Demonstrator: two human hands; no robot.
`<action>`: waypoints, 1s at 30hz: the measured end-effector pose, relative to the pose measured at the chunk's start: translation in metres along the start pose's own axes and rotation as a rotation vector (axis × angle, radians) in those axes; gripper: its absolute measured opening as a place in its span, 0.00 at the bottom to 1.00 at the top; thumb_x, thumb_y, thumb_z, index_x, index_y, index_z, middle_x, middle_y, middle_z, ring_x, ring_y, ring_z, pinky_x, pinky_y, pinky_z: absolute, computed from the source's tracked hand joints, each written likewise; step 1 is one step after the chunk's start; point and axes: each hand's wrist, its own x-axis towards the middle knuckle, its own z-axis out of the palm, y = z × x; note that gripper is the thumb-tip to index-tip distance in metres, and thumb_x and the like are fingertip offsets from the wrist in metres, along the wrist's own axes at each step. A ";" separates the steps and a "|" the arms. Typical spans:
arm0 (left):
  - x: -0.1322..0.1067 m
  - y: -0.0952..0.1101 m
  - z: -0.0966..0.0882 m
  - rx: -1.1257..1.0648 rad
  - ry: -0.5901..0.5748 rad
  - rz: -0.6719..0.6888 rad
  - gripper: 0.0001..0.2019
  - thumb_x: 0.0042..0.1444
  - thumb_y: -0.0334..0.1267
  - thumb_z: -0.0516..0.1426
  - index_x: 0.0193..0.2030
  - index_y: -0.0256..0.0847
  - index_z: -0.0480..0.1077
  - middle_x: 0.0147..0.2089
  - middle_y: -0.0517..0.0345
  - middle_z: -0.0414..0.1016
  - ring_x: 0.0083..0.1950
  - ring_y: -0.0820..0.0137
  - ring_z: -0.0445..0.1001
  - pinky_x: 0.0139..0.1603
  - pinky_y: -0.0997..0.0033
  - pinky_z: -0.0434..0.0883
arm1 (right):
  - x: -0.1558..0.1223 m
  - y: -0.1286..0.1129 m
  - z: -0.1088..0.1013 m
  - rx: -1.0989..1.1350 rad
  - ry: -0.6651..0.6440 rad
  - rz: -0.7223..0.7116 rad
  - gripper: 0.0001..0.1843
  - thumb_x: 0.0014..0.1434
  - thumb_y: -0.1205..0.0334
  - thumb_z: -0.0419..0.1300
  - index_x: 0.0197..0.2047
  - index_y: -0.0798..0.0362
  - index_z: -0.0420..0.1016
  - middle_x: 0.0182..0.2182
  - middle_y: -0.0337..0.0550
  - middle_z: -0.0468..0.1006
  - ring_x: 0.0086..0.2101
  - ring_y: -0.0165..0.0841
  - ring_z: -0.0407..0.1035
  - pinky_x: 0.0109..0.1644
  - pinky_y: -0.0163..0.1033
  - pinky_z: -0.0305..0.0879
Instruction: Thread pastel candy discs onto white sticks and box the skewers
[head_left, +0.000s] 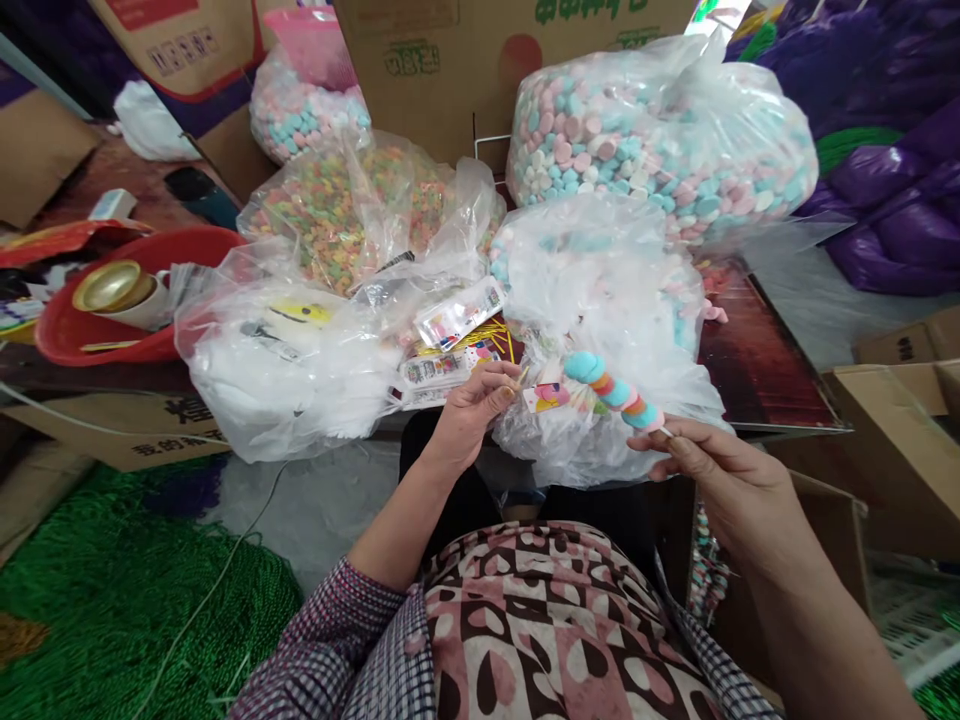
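Note:
In my right hand is a marshmallow skewer, pinched by the white stick at its lower end. Blue, pink and orange pieces are threaded along it, and it tilts up to the left. My left hand is closed, with a thin yellow tie poking out between thumb and forefinger. Just behind that hand lie a bunch of yellow ties and printed wrappers. Between the hands, a small printed label rests on crumpled clear plastic bags.
Large clear bags of marshmallows and a bag of small colourful candies stand at the back. To the left are a white plastic bag and a red basin holding a gold bowl. Cardboard boxes stand at right.

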 end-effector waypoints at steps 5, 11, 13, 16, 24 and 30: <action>0.004 0.001 -0.001 0.089 -0.020 0.109 0.09 0.54 0.46 0.65 0.31 0.44 0.78 0.48 0.53 0.74 0.56 0.65 0.70 0.53 0.65 0.71 | -0.003 -0.006 -0.015 -0.185 -0.005 -0.015 0.13 0.57 0.48 0.67 0.35 0.48 0.83 0.33 0.40 0.83 0.23 0.28 0.69 0.30 0.36 0.70; 0.011 -0.030 0.005 0.555 0.008 0.428 0.11 0.61 0.46 0.60 0.35 0.42 0.77 0.44 0.51 0.75 0.48 0.67 0.74 0.50 0.64 0.72 | -0.001 0.002 0.002 -0.120 0.079 0.059 0.13 0.57 0.49 0.67 0.38 0.49 0.82 0.31 0.41 0.82 0.26 0.31 0.72 0.30 0.37 0.70; 0.014 -0.047 0.008 0.788 0.078 0.609 0.13 0.64 0.46 0.56 0.37 0.41 0.77 0.42 0.50 0.76 0.45 0.67 0.75 0.49 0.63 0.72 | -0.002 0.012 0.022 0.071 0.119 0.086 0.13 0.56 0.49 0.67 0.38 0.49 0.81 0.36 0.43 0.83 0.30 0.35 0.76 0.29 0.38 0.71; 0.017 -0.065 0.008 0.997 0.105 0.766 0.13 0.65 0.44 0.54 0.39 0.41 0.77 0.40 0.50 0.78 0.44 0.67 0.76 0.48 0.65 0.73 | -0.006 0.025 0.042 0.211 0.101 0.100 0.12 0.56 0.49 0.68 0.37 0.48 0.80 0.36 0.43 0.84 0.31 0.36 0.77 0.28 0.39 0.72; 0.015 -0.069 0.004 1.075 0.059 0.634 0.16 0.66 0.47 0.51 0.43 0.44 0.78 0.44 0.48 0.80 0.46 0.63 0.77 0.50 0.62 0.70 | -0.007 0.020 0.039 0.232 0.068 0.174 0.12 0.53 0.51 0.70 0.37 0.48 0.81 0.29 0.40 0.83 0.26 0.35 0.75 0.28 0.40 0.72; 0.018 -0.067 0.007 1.054 0.006 0.507 0.16 0.65 0.50 0.52 0.42 0.45 0.78 0.43 0.48 0.80 0.45 0.62 0.77 0.50 0.60 0.68 | -0.008 0.018 0.059 0.322 0.024 0.224 0.13 0.53 0.50 0.70 0.36 0.50 0.80 0.27 0.40 0.82 0.26 0.34 0.75 0.29 0.40 0.71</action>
